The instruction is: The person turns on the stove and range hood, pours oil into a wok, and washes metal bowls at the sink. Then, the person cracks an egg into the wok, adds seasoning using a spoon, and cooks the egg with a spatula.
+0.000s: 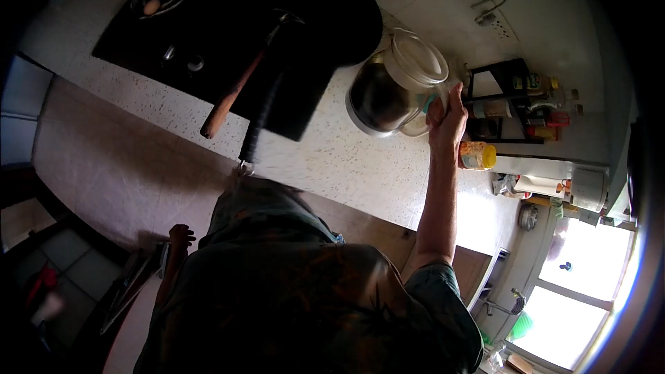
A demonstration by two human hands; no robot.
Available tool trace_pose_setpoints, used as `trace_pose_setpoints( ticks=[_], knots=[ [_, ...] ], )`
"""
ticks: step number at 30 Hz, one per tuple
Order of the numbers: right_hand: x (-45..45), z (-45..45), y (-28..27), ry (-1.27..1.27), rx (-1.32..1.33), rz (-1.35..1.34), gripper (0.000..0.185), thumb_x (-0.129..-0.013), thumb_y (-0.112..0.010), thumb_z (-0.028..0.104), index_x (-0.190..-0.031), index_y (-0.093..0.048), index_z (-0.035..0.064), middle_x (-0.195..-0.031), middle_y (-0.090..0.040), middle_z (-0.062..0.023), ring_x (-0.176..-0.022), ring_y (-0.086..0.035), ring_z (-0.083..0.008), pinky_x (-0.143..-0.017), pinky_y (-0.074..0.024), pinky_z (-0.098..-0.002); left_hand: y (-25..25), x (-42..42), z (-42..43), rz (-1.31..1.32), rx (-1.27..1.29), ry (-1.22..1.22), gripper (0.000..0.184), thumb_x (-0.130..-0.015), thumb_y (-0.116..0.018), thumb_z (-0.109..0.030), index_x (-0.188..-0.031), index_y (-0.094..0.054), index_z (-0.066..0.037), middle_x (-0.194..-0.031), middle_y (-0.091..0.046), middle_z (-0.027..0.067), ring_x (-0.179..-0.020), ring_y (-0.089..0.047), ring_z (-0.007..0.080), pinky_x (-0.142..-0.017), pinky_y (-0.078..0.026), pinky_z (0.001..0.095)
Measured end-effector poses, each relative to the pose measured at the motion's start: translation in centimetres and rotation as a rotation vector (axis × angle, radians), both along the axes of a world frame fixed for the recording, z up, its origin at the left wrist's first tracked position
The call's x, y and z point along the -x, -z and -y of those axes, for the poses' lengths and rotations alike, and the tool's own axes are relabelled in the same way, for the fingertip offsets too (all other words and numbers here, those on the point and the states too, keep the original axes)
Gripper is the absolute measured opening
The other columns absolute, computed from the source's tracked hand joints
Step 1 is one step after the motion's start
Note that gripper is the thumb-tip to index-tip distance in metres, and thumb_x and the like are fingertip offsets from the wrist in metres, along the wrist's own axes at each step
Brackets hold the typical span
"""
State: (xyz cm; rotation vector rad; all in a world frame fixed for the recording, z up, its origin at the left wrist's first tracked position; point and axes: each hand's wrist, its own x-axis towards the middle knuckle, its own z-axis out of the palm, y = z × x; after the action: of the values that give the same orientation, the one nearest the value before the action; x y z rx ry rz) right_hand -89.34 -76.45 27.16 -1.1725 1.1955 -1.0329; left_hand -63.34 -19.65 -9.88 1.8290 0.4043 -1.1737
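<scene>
Clear glass makes up the jug [391, 97], dark inside and covered by a see-through lid [424, 57], and from here I see it tilted to my eye, at the speckled table [377, 176] just beside the wok [339, 10]; whether its base touches the surface I cannot tell. The person's right hand [449, 116] has a closed grip round the jug's handle, the arm stretched straight out. The left hand [181, 235] hangs low, well away from the table, its fingers loosely apart and holding nothing that I can see. The wok sits over the black stove [131, 41], its long handle toward the person, and a tool [235, 93] with a wooden handle slants beside it. An egg [152, 7] lies at the far burner. Near the right wrist stands a yellow-lidded jar [476, 156], close to a black rack [509, 141] of bottles.
</scene>
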Motion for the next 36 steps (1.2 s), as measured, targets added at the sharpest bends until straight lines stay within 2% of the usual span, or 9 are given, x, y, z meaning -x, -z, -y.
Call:
trace_pose_setpoints(
  ticks=[4,6,13,15,17,24,29,31,36],
  knots=[
    [3.6,0.8,1.7,0.034,-0.016,0.223,0.048,-0.09,-0.035,0.042,-0.052,-0.035,0.0138,-0.042,-0.029,0.0023,-0.035,-0.024,-0.0096,-0.035,-0.0199,-0.025,1.0,0.0,-0.2,0.001,-0.015,0.07,0.023,-0.076,-0.05,-0.016,-0.091,-0.05,0.002,-0.068,-0.059,0.0121,-0.053,-0.058,0.0216,-0.042,-0.043,0.0337],
    [5.5,0.0,2.1,0.08,0.15,0.069,0.05,-0.09,-0.033,0.043,-0.049,-0.033,0.0146,-0.042,-0.03,0.0019,-0.035,-0.023,-0.0099,-0.036,-0.0196,-0.025,1.9,-0.2,0.1,0.004,-0.015,0.118,0.023,-0.076,-0.052,-0.016,-0.09,-0.05,0.002,-0.069,-0.059,0.0119,-0.055,-0.059,0.0222,-0.044,-0.044,0.0354],
    [14.6,-1.5,0.8,0.252,0.105,0.179,0.051,-0.089,-0.032,0.046,-0.048,-0.032,0.0157,-0.04,-0.025,0.0034,-0.034,-0.022,-0.0092,-0.034,-0.0197,-0.0235,7.4,-1.6,-1.0,0.053,0.026,0.396,0.025,-0.073,-0.057,-0.016,-0.09,-0.05,0.002,-0.07,-0.06,0.0111,-0.062,-0.061,0.0241,-0.052,-0.048,0.0411],
    [17.3,-1.6,0.2,0.303,0.073,0.256,0.051,-0.089,-0.032,0.046,-0.048,-0.033,0.0153,-0.039,-0.025,0.0033,-0.034,-0.021,-0.0094,-0.035,-0.0206,-0.0236,9.6,-2.1,-1.9,0.153,0.102,0.659,0.026,-0.072,-0.058,-0.015,-0.09,-0.051,0.002,-0.07,-0.06,0.0109,-0.064,-0.061,0.0247,-0.054,-0.049,0.0428],
    [19.3,-1.3,0.0,0.338,0.093,0.208,0.051,-0.089,-0.033,0.045,-0.049,-0.035,0.0148,-0.039,-0.027,0.0028,-0.033,-0.023,-0.0097,-0.034,-0.0215,-0.0236,9.9,-2.3,-1.8,0.798,0.104,1.277,0.024,-0.07,-0.061,-0.024,-0.081,-0.058,-0.003,-0.071,-0.061,0.0107,-0.066,-0.061,0.0246,-0.059,-0.048,0.043],
    [26.4,6.8,4.7,0.622,0.228,0.277,0.04,-0.09,-0.036,0.038,-0.06,-0.041,0.0124,-0.043,-0.036,-0.0002,-0.034,-0.032,-0.011,-0.033,-0.0244,-0.0245,5.7,2.2,2.4,0.343,-0.081,0.785,0.023,-0.07,-0.061,-0.024,-0.08,-0.058,-0.003,-0.071,-0.061,0.0109,-0.067,-0.061,0.0248,-0.059,-0.048,0.0426],
    [25.7,11.6,5.9,0.792,0.269,0.371,0.04,-0.087,-0.044,0.035,-0.054,-0.034,0.0136,-0.043,-0.034,-0.0013,-0.033,-0.029,-0.0114,-0.032,-0.0242,-0.0251,3.7,7.0,3.9,0.297,-0.15,0.699,0.022,-0.07,-0.061,-0.024,-0.079,-0.059,-0.004,-0.071,-0.061,0.011,-0.067,-0.061,0.025,-0.06,-0.048,0.0422],
    [25.8,13.1,6.7,0.932,0.295,0.162,0.041,-0.086,-0.045,0.036,-0.054,-0.034,0.0137,-0.042,-0.033,-0.0007,-0.032,-0.029,-0.0113,-0.031,-0.0246,-0.0252,3.2,9.0,4.1,0.293,-0.168,0.681,0.022,-0.07,-0.061,-0.024,-0.078,-0.059,-0.004,-0.071,-0.061,0.0111,-0.067,-0.061,0.0251,-0.06,-0.048,0.0421],
    [26.6,17.6,9.9,0.921,0.208,0.209,0.04,-0.085,-0.047,0.038,-0.056,-0.035,0.0131,-0.045,-0.036,-0.0003,-0.037,-0.035,-0.011,-0.034,-0.0268,-0.0242,1.9,13.5,4.3,0.283,-0.208,0.653,0.021,-0.07,-0.06,-0.024,-0.077,-0.059,-0.005,-0.071,-0.061,0.0113,-0.067,-0.061,0.0253,-0.06,-0.048,0.0417]
  ],
)
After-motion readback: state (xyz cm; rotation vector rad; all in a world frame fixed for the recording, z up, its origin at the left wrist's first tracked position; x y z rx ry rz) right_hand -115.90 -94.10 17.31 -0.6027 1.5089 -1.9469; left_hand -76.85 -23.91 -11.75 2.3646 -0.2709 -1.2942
